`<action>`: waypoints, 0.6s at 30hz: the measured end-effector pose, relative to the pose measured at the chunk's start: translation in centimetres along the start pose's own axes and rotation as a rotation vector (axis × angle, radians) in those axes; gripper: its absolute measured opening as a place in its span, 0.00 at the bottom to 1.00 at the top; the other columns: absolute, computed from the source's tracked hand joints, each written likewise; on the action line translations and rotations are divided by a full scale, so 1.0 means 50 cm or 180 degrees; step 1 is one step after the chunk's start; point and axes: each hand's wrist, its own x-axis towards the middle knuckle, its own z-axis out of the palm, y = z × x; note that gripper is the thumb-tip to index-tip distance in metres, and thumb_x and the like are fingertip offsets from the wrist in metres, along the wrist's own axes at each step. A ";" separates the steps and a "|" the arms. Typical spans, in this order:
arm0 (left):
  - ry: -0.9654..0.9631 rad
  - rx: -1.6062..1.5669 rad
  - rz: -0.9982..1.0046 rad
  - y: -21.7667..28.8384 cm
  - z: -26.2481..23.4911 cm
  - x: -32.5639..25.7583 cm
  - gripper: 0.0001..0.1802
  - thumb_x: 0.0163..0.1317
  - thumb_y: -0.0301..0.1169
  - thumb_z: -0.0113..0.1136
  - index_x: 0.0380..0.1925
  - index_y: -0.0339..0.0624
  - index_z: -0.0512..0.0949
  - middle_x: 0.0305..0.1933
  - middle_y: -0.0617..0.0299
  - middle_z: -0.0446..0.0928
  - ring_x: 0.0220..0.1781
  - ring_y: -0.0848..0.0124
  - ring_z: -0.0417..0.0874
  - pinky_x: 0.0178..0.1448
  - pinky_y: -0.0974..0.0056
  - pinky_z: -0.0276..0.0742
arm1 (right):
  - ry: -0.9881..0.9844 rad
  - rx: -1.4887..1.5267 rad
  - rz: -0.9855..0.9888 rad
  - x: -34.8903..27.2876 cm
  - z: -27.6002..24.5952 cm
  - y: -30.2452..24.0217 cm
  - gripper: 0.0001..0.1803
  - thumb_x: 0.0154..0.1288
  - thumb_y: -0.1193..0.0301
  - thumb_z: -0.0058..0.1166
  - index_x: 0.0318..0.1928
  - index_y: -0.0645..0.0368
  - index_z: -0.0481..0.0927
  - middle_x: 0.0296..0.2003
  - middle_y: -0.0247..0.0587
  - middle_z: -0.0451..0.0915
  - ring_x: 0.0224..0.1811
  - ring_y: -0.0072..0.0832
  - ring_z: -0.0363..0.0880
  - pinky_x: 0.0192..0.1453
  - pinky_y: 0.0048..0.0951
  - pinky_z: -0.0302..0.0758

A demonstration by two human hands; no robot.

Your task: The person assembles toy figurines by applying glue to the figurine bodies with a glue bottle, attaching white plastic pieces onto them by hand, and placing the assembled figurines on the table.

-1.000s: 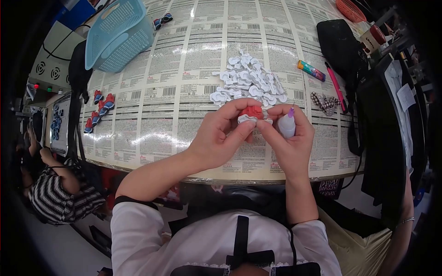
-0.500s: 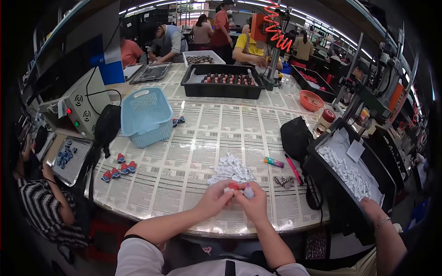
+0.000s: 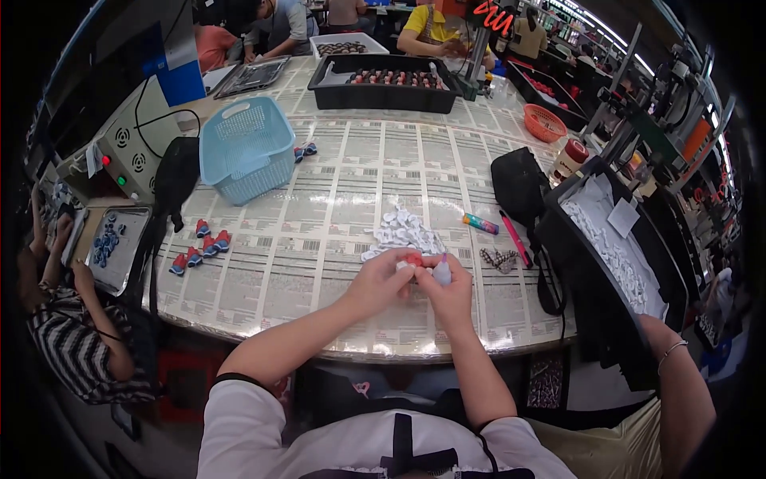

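My left hand (image 3: 381,281) has its fingers closed on a small red and white piece (image 3: 411,260), which the fingertips partly hide. Against it, my right hand (image 3: 449,297) grips a small translucent squeeze bottle (image 3: 442,271) with a thin purple tip pointing up. The fingertips of both hands meet around the piece. Just beyond them on the table lies a loose pile of small white parts (image 3: 403,229). Several red and blue pieces (image 3: 209,244) stand in a group to the left.
A light blue basket (image 3: 247,152) and a black tray (image 3: 383,97) stand farther back. To the right are a glue stick (image 3: 480,223), a pink pen (image 3: 515,239), a black bag (image 3: 519,182) and a large black bin (image 3: 562,231) of white parts. A co-worker's arm (image 3: 682,391) reaches toward that bin.
The view has tipped downward, so the table sits higher in the picture. Both my hands keep their hold, close together. The co-worker's hand at the right bin is now more hidden behind its rim.
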 end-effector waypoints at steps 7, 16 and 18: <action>-0.0328 -0.1865 -0.0848 0.016 -0.027 0.028 0.19 0.64 0.31 0.48 0.54 0.36 0.65 0.40 0.59 0.75 0.28 0.75 0.74 0.33 0.73 0.72 | -0.0406 0.1230 0.0644 0.009 -0.024 -0.017 0.14 0.55 0.78 0.57 0.43 0.62 0.77 0.30 0.30 0.77 0.30 0.12 0.71 0.34 0.13 0.68; -0.0392 -0.1792 -0.0779 0.014 -0.020 0.006 0.21 0.63 0.29 0.48 0.56 0.35 0.64 0.46 0.54 0.74 0.31 0.74 0.76 0.38 0.71 0.75 | -0.0413 0.1354 0.0689 -0.012 -0.030 -0.020 0.16 0.53 0.80 0.57 0.45 0.63 0.77 0.29 0.30 0.77 0.29 0.12 0.70 0.33 0.13 0.67; -0.0365 -0.1671 -0.0760 0.018 -0.012 0.001 0.21 0.63 0.28 0.48 0.56 0.34 0.64 0.47 0.54 0.74 0.32 0.74 0.76 0.39 0.71 0.75 | -0.0342 0.1609 0.0744 -0.013 -0.039 -0.016 0.18 0.50 0.81 0.59 0.45 0.63 0.77 0.31 0.31 0.76 0.28 0.12 0.70 0.32 0.13 0.66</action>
